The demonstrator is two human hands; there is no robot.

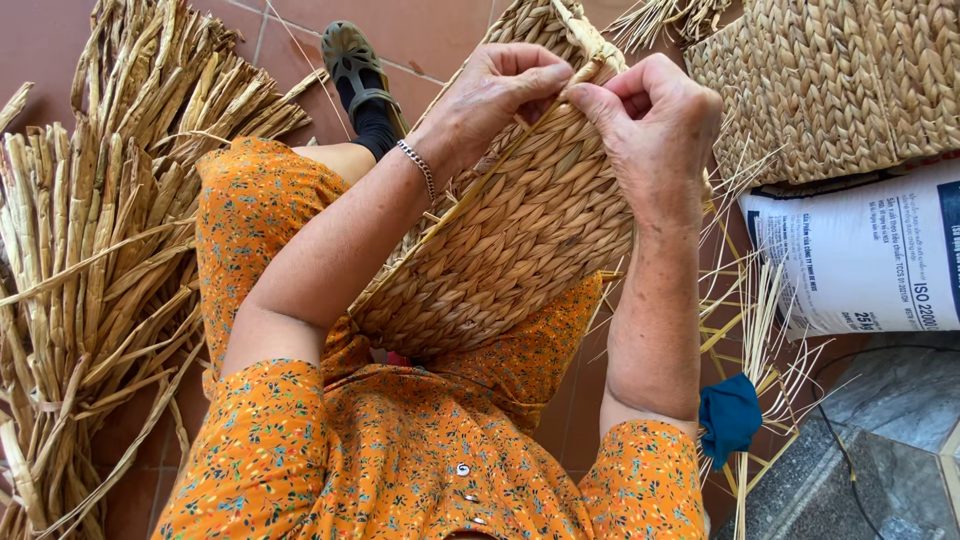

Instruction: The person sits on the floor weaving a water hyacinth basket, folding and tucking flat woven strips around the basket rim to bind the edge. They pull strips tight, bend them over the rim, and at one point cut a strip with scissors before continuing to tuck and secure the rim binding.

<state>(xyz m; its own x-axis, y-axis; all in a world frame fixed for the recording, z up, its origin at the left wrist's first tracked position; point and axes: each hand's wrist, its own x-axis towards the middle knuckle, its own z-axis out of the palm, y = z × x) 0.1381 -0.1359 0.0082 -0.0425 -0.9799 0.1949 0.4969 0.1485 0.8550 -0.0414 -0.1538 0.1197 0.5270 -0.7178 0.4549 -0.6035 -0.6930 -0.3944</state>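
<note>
Big pile of dried reeds [90, 250] lay on the floor at the left. The woven basket [520, 230] rested on her lap, left hand [490, 95] and right hand [650, 120] both with fingers pinched tight on its top rim. White sack [860, 255] sat far right.

White sack [860, 255] (blue print) at right.

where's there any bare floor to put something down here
Bare red tile floor shows at top, between the dried stalk pile and the woven basket. Grey stone lower right is partly free. Right side is crowded: finished baskets, white sack, loose reeds.
</note>
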